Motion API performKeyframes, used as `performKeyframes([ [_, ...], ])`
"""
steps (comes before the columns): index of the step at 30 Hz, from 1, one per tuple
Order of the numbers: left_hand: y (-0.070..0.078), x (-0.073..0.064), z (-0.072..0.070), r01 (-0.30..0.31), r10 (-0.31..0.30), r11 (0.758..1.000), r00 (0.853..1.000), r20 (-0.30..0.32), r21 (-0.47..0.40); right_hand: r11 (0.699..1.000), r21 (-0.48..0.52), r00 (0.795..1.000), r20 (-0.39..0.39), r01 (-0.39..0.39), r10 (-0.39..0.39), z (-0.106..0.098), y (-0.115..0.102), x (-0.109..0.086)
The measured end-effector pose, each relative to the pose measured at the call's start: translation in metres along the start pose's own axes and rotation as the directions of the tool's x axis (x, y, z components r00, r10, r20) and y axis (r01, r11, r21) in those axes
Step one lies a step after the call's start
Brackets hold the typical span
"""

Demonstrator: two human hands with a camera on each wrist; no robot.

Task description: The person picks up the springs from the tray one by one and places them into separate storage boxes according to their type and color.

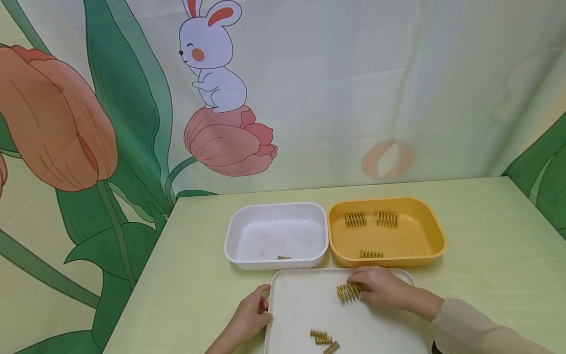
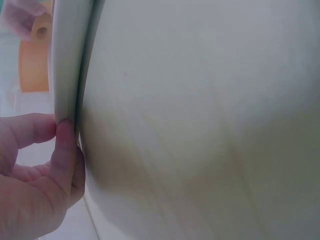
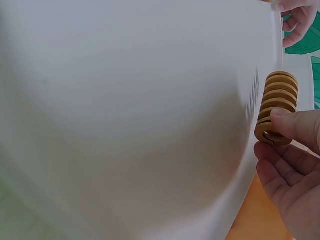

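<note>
Over the upper right part of a white tray [image 1: 305, 300], my right hand [image 1: 380, 287] holds a large gold coil spring [image 1: 348, 293] by one end. The right wrist view shows the spring [image 3: 279, 97] pinched between thumb and fingers, its coils pointing away from the palm. My left hand [image 1: 248, 314] grips the tray's left edge. In the left wrist view, thumb and fingers [image 2: 64, 150] lie on either side of the rim. Several small gold springs [image 1: 324, 339] lie close together near the tray's bottom.
Behind the tray, a white bin [image 1: 276, 209] holds one small spring [image 1: 284, 257]. Beside it on the right, a yellow bin [image 1: 407, 241] holds three larger springs [image 1: 387, 220]. Both bins stand on a pale green table [image 1: 190, 260]. A printed curtain [image 1: 318, 98] hangs behind.
</note>
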State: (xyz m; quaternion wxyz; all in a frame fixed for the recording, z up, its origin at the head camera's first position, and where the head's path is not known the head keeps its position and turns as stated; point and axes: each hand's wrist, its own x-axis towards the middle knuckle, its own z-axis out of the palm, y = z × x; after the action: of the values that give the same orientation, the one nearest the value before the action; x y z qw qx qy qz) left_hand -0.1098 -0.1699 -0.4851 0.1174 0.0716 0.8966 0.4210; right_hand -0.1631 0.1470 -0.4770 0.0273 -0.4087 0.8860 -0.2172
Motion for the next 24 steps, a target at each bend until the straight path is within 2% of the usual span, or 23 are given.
performKeyframes([
  [11, 0.0017, -0.0010, -0.0007, -0.006, 0.006, 1.000, 1.000, -0.002, 0.003, 1.000, 0.018, 1.000, -0.010, 0.016, -0.016, -0.0063, -0.0036, 0.0012],
  [24, 0.0009, -0.0007, -0.0005, -0.006, 0.006, 1.000, 1.000, 0.001, -0.013, 0.998, -0.030, 0.997, -0.036, 0.061, -0.062, -0.0078, -0.0016, 0.0035],
])
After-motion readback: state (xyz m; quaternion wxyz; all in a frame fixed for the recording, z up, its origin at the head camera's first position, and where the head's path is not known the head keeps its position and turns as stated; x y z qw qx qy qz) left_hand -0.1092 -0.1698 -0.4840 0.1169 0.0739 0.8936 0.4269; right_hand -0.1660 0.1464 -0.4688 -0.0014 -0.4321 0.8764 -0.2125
